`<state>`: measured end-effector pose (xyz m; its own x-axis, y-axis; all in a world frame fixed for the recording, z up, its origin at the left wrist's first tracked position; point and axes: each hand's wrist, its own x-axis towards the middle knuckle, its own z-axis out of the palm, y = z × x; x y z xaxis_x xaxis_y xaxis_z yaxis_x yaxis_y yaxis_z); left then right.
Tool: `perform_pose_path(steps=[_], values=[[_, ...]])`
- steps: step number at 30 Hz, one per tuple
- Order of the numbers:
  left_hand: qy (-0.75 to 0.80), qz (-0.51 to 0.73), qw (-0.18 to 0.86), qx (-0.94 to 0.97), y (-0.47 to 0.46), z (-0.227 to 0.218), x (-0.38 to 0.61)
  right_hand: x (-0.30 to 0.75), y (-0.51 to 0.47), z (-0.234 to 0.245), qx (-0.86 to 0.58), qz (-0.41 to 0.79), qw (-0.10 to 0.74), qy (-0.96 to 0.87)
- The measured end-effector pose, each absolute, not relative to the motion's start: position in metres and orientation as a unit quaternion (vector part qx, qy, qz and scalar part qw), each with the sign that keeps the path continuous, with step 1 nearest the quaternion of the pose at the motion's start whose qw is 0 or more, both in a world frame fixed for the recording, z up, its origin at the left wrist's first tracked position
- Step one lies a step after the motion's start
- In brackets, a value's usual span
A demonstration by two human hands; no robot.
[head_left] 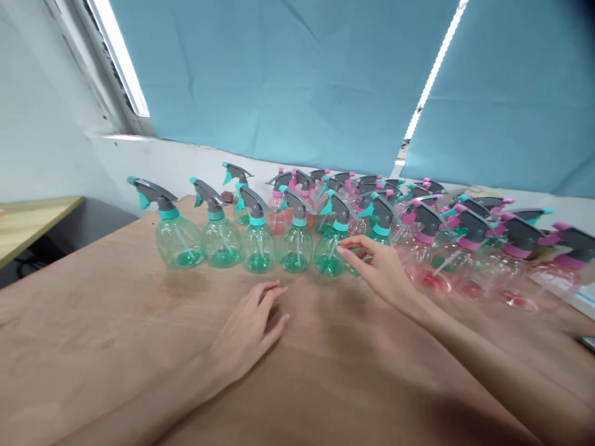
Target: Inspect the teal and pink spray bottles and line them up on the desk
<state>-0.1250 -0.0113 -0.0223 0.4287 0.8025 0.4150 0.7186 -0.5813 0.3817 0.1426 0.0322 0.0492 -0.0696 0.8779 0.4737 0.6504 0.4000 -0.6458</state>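
L hand (246,328) lower, loosely spread, R hand (383,266) higher, part. curled

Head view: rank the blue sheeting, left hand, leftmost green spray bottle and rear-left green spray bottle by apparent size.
1. Blue sheeting.
2. Leftmost green spray bottle and left hand: too alike to rank; the hand is nearer.
3. Rear-left green spray bottle, partly hidden.

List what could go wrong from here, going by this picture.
1. The right hand is right by a front-row green bottle; whether they touch is unclear. A careless nudge might tip it.
2. The pink bottles stand crowded to the right of that hand, so one that fell could knock its neighbours.
3. The left hand holds no bottle, so it may be slow to steady one.
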Motion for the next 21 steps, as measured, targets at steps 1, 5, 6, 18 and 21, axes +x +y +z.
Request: perform_pose_path(steps=[1,5,6,18,21], values=[[0.448,0.286,0.072,0.844,-0.010,-0.022,-0.123,0.149,0.032,0.050,-0.546,0.121,0.422,-0.714],[0.425,0.280,0.068,0.858,-0.007,-0.022,-0.111,0.165,0.033,0.055,-0.582,0.090,0.395,-0.705],[0.416,0.276,0.068,0.863,-0.007,-0.021,-0.107,0.166,0.034,0.056,-0.587,0.088,0.389,-0.705],[0.394,0.271,0.072,0.875,-0.007,-0.016,-0.074,0.143,0.076,0.046,-0.602,0.090,0.369,-0.702],[0.403,0.275,0.080,0.869,-0.007,-0.014,-0.074,0.140,0.081,0.046,-0.603,0.085,0.364,-0.705]])
